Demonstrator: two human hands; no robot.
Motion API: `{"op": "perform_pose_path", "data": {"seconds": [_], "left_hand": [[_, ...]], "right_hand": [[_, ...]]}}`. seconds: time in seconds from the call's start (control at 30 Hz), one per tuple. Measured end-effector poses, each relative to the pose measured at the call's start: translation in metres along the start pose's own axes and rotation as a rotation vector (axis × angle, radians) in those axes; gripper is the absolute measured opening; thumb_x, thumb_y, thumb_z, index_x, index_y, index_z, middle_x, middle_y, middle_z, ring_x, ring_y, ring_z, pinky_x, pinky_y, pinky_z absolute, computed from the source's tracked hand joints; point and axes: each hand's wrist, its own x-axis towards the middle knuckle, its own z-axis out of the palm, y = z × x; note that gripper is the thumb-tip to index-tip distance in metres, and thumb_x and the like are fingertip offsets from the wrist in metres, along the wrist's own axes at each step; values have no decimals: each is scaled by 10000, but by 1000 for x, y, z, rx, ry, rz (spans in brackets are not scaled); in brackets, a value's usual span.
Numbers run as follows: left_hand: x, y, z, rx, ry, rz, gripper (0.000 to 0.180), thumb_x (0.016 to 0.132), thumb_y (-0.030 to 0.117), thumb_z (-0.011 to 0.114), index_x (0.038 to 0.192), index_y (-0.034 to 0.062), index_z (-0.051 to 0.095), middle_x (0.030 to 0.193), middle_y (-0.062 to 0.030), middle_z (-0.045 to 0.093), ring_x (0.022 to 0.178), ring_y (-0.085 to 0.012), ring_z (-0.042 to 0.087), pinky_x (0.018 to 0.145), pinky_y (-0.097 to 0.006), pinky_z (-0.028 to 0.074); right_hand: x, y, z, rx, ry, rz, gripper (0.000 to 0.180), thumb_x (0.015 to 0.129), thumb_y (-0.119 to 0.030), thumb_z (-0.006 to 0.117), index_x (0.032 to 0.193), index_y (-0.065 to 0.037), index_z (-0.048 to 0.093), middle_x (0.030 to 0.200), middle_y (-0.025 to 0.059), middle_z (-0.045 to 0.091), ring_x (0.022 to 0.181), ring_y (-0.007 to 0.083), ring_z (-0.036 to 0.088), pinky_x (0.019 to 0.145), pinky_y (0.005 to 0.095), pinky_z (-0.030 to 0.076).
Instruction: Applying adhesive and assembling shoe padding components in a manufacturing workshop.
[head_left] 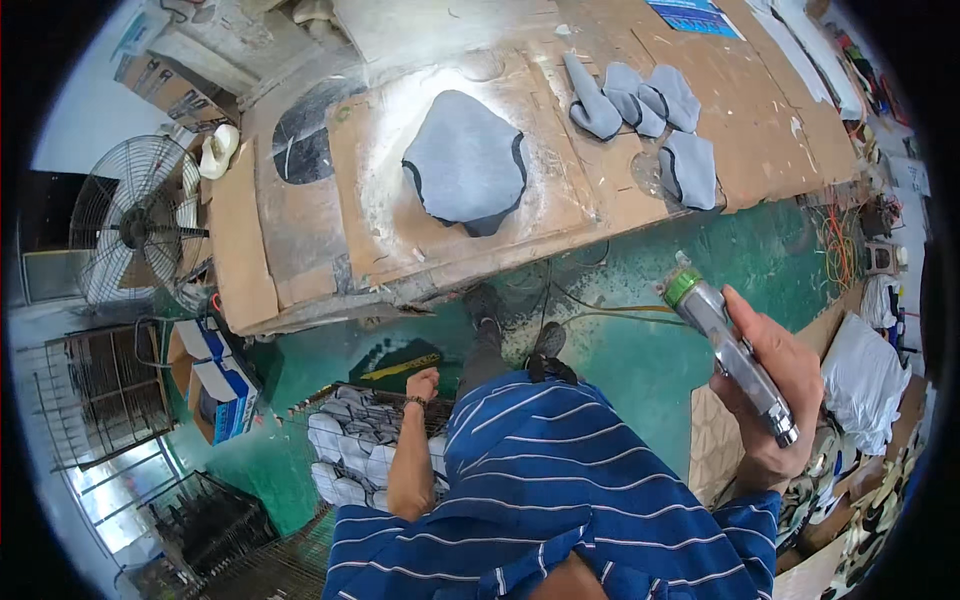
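My right hand (pixel 782 375) is wrapped round a metal spray gun (pixel 735 355) with a green collar near its tip, held up over the floor right of the table. My left hand (pixel 423 384), with a bracelet at its wrist, hangs low by my side as a loose fist; I see nothing in it. On the table lies a large grey fabric piece (pixel 466 160) with black edging, amid a white powdery patch. Several smaller grey fabric pieces (pixel 640 97) overlap farther right, and one more grey piece (pixel 690 170) lies near the table's edge.
Worn cardboard (pixel 780 150) covers the table (pixel 310 270). At the left stand a wire-caged fan (pixel 135 228) and a blue-and-white carton (pixel 220 385). A wire basket of grey pieces (pixel 350 450) is beside my left arm. Hoses (pixel 620 308) run across the green floor (pixel 610 365).
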Motion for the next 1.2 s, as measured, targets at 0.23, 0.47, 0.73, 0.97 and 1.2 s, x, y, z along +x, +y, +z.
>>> {"op": "perform_pose_path", "data": {"seconds": [0.23, 0.47, 0.73, 0.97, 1.2], "left_hand": [[-37, 99, 12, 50, 261, 767, 256, 940, 181, 716, 1150, 42, 760, 1036, -77, 768, 900, -165, 709, 808, -328, 553], [-123, 320, 24, 165, 506, 1372, 287, 922, 149, 696, 1188, 44, 725, 1234, -162, 684, 1190, -359, 614, 1013, -454, 481], [-125, 422, 18, 716, 543, 1563, 311, 736, 220, 819, 1026, 110, 801, 1316, -104, 641, 1346, -358, 495, 1115, -499, 381], [-117, 473, 10, 799, 433, 1472, 279, 677, 230, 847, 928, 111, 823, 1177, -62, 718, 1143, -267, 651, 962, -397, 524], [-122, 494, 5, 875, 289, 1236, 285, 717, 258, 846, 944, 88, 820, 1221, -62, 713, 1134, -271, 657, 974, -387, 522]], "right_hand": [[-3, 15, -4, -9, -133, -113, 659, 787, -392, 713, 1243, 83, 689, 748, 142, 649, 647, 254, 642, 617, 338, 476], [-8, 29, -26, 61, -120, -130, 811, 763, -522, 718, 1260, 116, 659, 774, 156, 652, 676, 278, 655, 645, 345, 472], [-23, 39, -53, -14, -10, -104, 577, 776, -252, 698, 1255, 70, 683, 772, 162, 640, 662, 275, 624, 630, 346, 447], [-37, 49, -48, 48, -277, -199, 632, 699, -51, 773, 1314, 43, 664, 736, 91, 665, 650, 239, 658, 610, 342, 506], [-38, 52, -51, 63, -340, -253, 678, 708, -75, 797, 1345, 79, 621, 810, 137, 697, 673, 248, 672, 589, 352, 513]]}}
